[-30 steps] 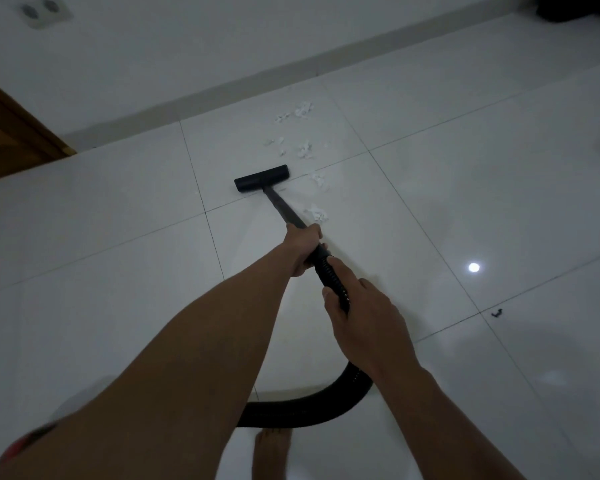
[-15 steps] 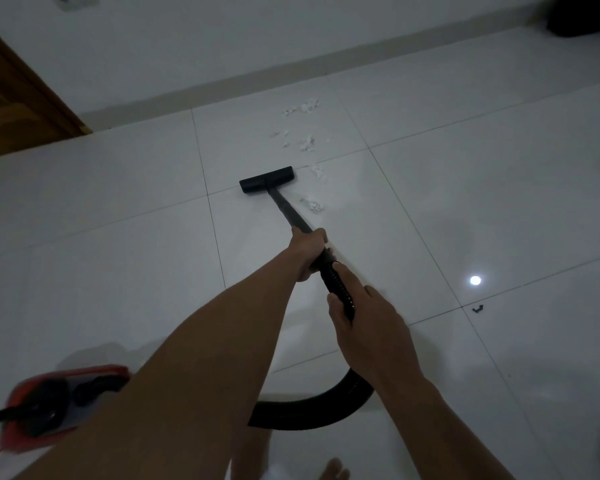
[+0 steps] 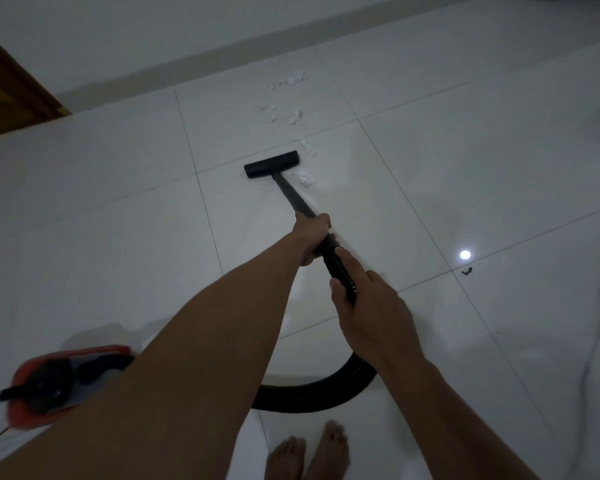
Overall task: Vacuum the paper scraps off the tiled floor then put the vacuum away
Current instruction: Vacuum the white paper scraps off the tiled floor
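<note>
Nearest me, my right hand (image 3: 368, 306) is wrapped around the ribbed black hose (image 3: 340, 271). Just ahead, my left hand (image 3: 310, 237) is clenched on the wand (image 3: 290, 195). Farther out, the floor head (image 3: 271, 164) rests on the tiled floor (image 3: 118, 237), paper scraps (image 3: 305, 178) just beside and beyond it.

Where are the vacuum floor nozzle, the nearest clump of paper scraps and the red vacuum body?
vacuum floor nozzle (image 3: 271, 164): head view, middle of the black head's top.
nearest clump of paper scraps (image 3: 306, 178): head view, centre of the white clump right of the wand.
red vacuum body (image 3: 49, 382): head view, dark top panel.
</note>
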Demonstrator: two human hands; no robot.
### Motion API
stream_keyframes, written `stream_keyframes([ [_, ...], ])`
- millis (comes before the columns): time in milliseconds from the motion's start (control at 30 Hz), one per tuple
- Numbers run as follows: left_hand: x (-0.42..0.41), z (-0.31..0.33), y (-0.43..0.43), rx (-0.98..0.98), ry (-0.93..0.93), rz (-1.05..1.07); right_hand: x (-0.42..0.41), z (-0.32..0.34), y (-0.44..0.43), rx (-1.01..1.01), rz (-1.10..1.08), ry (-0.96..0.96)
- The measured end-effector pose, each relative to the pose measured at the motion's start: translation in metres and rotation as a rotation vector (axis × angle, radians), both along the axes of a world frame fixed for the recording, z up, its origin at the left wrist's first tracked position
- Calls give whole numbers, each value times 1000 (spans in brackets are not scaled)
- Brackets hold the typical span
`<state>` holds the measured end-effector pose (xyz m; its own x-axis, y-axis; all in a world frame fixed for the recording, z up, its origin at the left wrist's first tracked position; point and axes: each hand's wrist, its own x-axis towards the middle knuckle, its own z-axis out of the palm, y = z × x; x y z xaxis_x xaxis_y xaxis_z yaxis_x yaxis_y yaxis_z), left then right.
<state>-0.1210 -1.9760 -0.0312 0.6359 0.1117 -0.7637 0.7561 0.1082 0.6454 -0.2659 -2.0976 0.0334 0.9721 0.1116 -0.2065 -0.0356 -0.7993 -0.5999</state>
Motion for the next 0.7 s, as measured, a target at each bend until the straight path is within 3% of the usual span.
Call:
stream_keyframes([
  [700, -65, 6, -10, -16, -4, -89, -75, 8, -2, -17, -56, -30],
])
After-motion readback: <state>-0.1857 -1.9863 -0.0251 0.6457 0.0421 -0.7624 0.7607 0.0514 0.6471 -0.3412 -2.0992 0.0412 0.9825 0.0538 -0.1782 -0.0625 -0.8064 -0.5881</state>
